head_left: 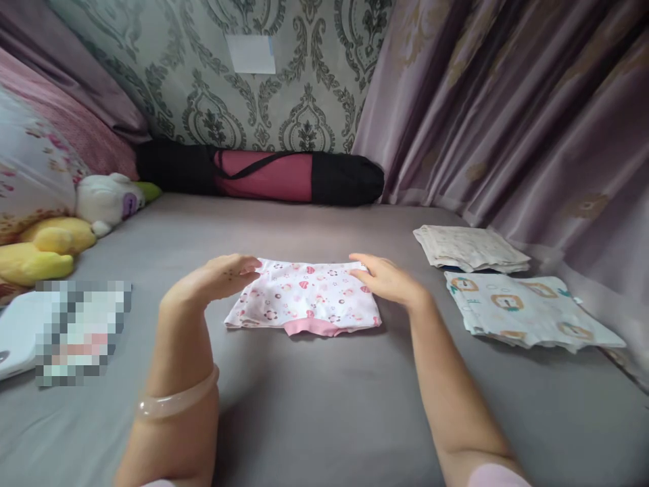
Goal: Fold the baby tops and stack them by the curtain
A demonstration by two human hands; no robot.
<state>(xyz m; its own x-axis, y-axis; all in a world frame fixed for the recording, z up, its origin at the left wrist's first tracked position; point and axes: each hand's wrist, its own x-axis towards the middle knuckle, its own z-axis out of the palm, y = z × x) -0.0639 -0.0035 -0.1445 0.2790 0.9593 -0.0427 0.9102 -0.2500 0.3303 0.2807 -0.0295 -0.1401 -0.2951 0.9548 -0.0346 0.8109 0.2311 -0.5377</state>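
Observation:
A folded white garment (311, 294) with pink and red prints and a pink band lies flat on the grey sheet (304, 406). At its far left corner is my left hand (223, 276), fingers and thumb closed on the fabric edge. My right hand (382, 276) pinches the far right corner in the same way, with the thumb on the near side. A translucent bangle circles the left forearm.
Two stacks of folded cloth, a beige one (469, 248) and a patterned white one (527, 310), lie at the right. A black and red roll bag (263, 174) is by the wall. Plush toys (104, 201) and a white device (25, 331) are at the left.

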